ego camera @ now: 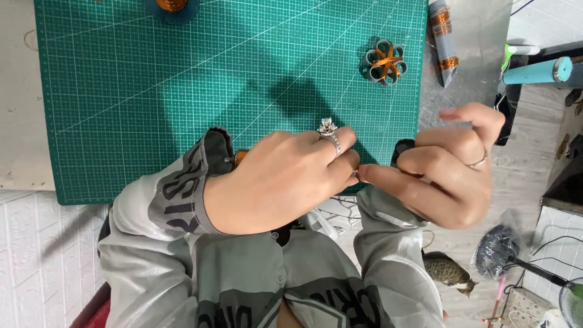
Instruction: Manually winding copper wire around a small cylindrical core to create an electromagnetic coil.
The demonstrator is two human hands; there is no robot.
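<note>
surface: green cutting mat (152, 91) on a pale table, seen from the head camera.
left hand (285, 182): curled tight, pinching something small at its fingertips; a sparkly ring sits on one finger.
right hand (449, 176): curled too, fingertips meeting the left ones over the mat's near edge.
small piece: between both hands, too hidden to tell its shape or which way it lies.
nearby: grey and orange flower shape (384, 62) further up the mat, well apart from the hands.
floor: a cat (449, 273) below.
</note>
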